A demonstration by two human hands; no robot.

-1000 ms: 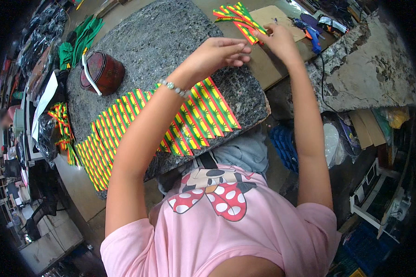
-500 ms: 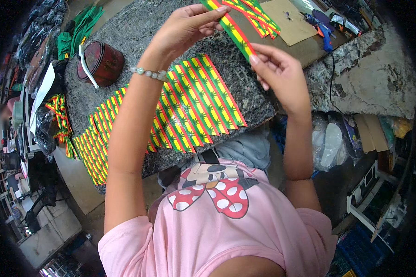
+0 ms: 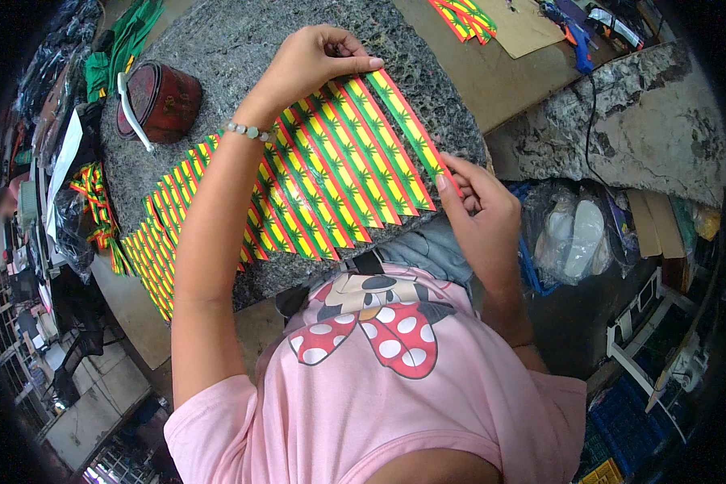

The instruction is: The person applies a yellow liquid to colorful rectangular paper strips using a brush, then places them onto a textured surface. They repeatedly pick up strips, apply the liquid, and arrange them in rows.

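A green, yellow and red ribbon strip (image 3: 409, 119) with leaf prints is stretched between my two hands. My left hand (image 3: 321, 58) pinches its far end, and my right hand (image 3: 482, 206) pinches the near end between thumb and fingers. The strip lies just right of a row of matching ribbon strips (image 3: 331, 165), set side by side at a slant on the dark stone slab (image 3: 242, 48). My left forearm crosses over that row and hides part of it. Whether the held strip touches the slab, I cannot tell.
On the slab's left stands a dark red round tin (image 3: 165, 101) with a white handle-like strip (image 3: 133, 113). More loose ribbon strips (image 3: 468, 20) lie at the far right beside cardboard (image 3: 524, 28) and a blue glue gun (image 3: 579, 50). Plastic-wrapped insoles (image 3: 582, 242) sit lower right.
Both hands have come nearer and lower, bringing the ribbon strip from above the far right down beside the row's right edge.
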